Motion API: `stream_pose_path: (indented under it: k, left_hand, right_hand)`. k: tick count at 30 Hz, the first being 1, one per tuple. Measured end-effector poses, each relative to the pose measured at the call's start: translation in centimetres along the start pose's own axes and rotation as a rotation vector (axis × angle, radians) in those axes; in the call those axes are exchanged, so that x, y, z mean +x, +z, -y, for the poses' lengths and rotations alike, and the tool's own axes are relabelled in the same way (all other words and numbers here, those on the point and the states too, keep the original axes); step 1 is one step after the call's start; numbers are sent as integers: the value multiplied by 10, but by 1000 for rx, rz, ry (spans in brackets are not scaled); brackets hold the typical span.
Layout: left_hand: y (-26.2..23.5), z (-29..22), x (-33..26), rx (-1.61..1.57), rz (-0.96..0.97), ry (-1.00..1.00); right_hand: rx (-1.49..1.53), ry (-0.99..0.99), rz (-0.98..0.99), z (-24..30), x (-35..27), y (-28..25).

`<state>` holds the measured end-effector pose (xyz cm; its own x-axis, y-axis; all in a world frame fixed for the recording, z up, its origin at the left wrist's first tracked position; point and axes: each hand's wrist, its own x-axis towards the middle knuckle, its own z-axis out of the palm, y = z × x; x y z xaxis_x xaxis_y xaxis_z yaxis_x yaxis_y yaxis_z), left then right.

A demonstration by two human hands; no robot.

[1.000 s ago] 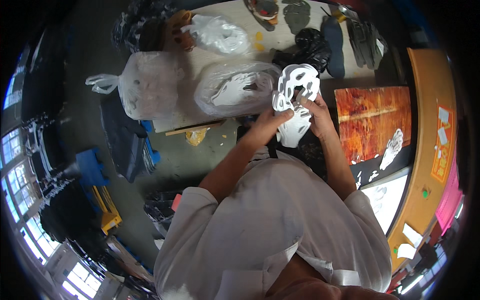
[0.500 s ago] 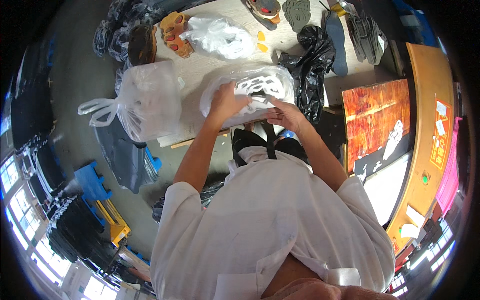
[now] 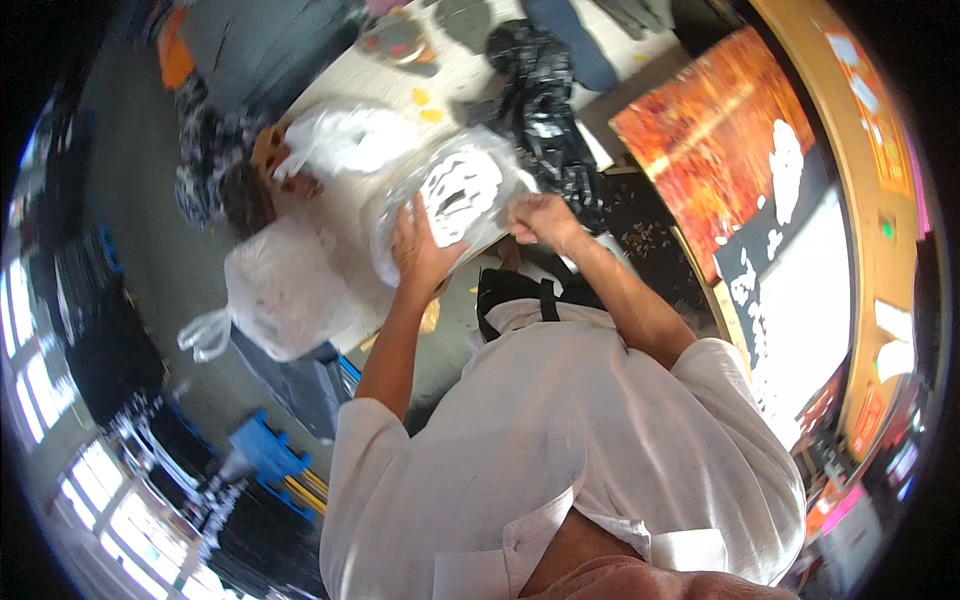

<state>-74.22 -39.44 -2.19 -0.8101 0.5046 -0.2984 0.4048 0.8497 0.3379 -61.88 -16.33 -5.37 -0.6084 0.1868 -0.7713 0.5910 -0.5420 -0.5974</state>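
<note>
A stack of white cut-out pieces with holes (image 3: 464,190) lies in an opened clear plastic bag (image 3: 384,222) near the table's front edge. My left hand (image 3: 422,245) rests against the near left side of the stack, fingers stretched and apart. Just off the bag's right side is my right hand (image 3: 543,219), its fingers curled together. Whatever they pinch, if anything, is too blurred to make out. Behind the bag sits another clear bag of white pieces (image 3: 355,138).
A large filled, knotted plastic bag (image 3: 285,285) stands at the left table edge. A crumpled black bag (image 3: 535,110) lies at the right. Two small yellow pieces (image 3: 425,106) are farther back. Right of the table is a red-orange patterned board (image 3: 690,135) with white scraps.
The view has turned, and the scene appears rotated. My right hand has left the white pieces and closed beside the bag. My left hand stays at the stack, fingers spread.
</note>
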Motion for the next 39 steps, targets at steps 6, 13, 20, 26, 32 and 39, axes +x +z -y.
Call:
stream_pose_path:
  k: [6, 13, 20, 26, 32, 39]
  left_hand:
    - [-12, -20, -5, 422, -187, 152]
    - [49, -219, -48, -445, 3, 410]
    - [152, -491, -59, -384, 145, 650]
    - [190, -690, -37, 29, 54, 503]
    - [234, -734, -6, 372, 168, 514]
    - [194, -656, 53, 508, 77, 1029]
  right_hand:
    - [-118, -109, 38, -47, -102, -89]
    - [-2, -288, -72, -90, -214, -226]
    - [263, -447, -288, -148, -310, -333]
    - [662, -446, -544, -205, -369, -374]
    - [836, -487, -659, -222, -372, -381]
    - [732, -416, -719, -195, -370, -409]
